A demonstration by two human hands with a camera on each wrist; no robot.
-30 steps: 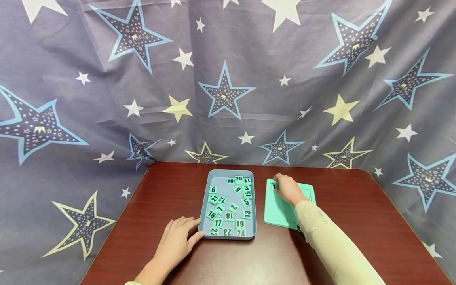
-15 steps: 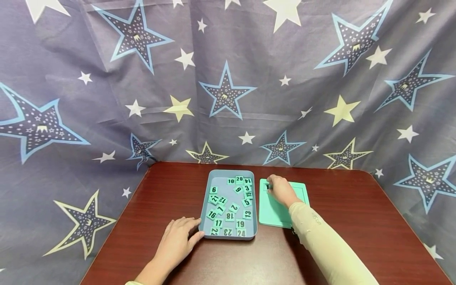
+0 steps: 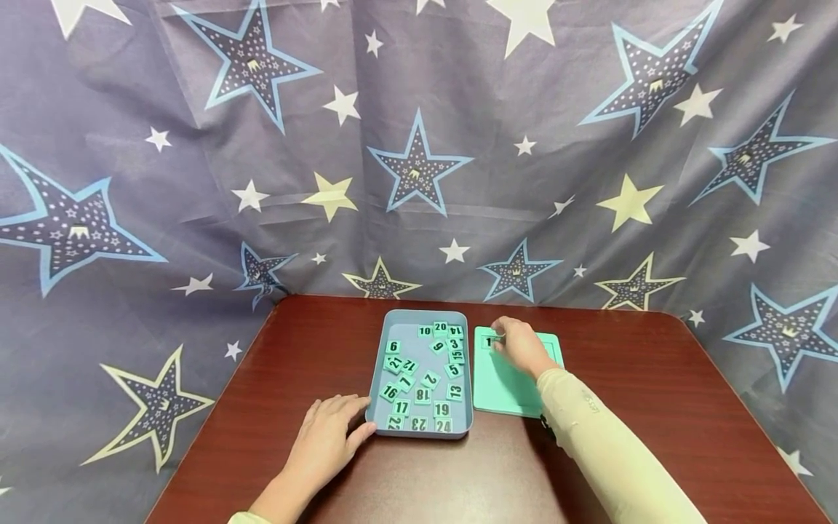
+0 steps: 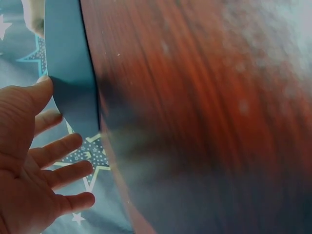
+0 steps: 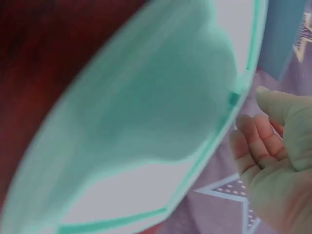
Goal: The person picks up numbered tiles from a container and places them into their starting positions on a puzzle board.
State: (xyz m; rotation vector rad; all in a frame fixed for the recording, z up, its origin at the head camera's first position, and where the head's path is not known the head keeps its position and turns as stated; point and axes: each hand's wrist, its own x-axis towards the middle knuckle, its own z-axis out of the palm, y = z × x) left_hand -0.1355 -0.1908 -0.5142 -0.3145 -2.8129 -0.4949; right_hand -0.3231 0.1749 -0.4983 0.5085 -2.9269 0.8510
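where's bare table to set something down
Bare table: right of the green board and right sleeve, and on the near side of the blue tray. Crowded: inside the tray, strewn with number tiles, and the narrow gap between tray and board.

The head camera looks forward and down over the table (image 3: 419, 480), toward the starred curtain (image 3: 288, 145). The left wrist camera, steeply tilted, faces past the left hand (image 4: 29, 161) at close range along the blue tray (image 4: 73, 68). The right wrist camera, likewise tilted, looks closely across the green board (image 5: 156, 97) past the right hand (image 5: 278, 161). All three views share the tray (a wall only in both wrist views).
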